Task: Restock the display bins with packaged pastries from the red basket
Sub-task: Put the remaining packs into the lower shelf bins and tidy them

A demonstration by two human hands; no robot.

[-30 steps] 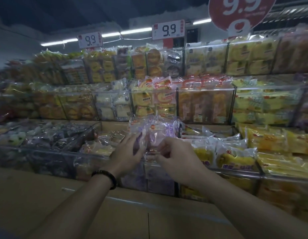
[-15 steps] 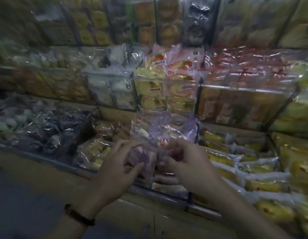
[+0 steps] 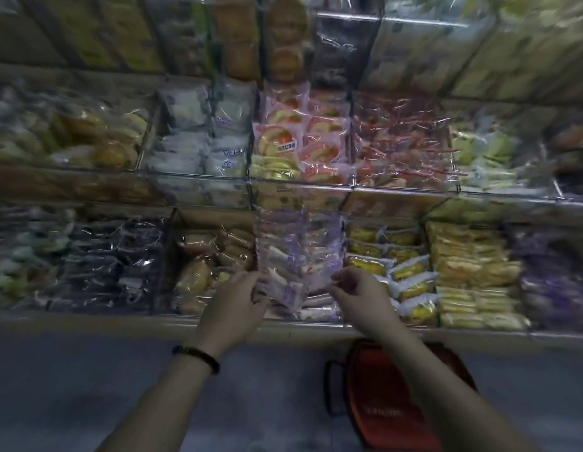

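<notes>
Tiered display bins (image 3: 120,316) span 9 to 3 o'clock. The red basket (image 3: 381,406) sits on the floor at 5 o'clock. Over the centre bin, a purple pastry packet (image 3: 285,288) is held by both hands: the left hand (image 3: 231,305) has fingers curled on its 9 o'clock edge, the right hand (image 3: 362,298) has fingers pinching its 3 o'clock edge.

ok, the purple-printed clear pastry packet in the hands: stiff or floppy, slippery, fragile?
Likely floppy: the purple-printed clear plastic pastry packet shows crinkled, loose film where the left hand and right hand hold its edges. Probably slippery: the glossy wrap throws glare. Probably light and squashable, with pale soft-looking cake inside.
</notes>
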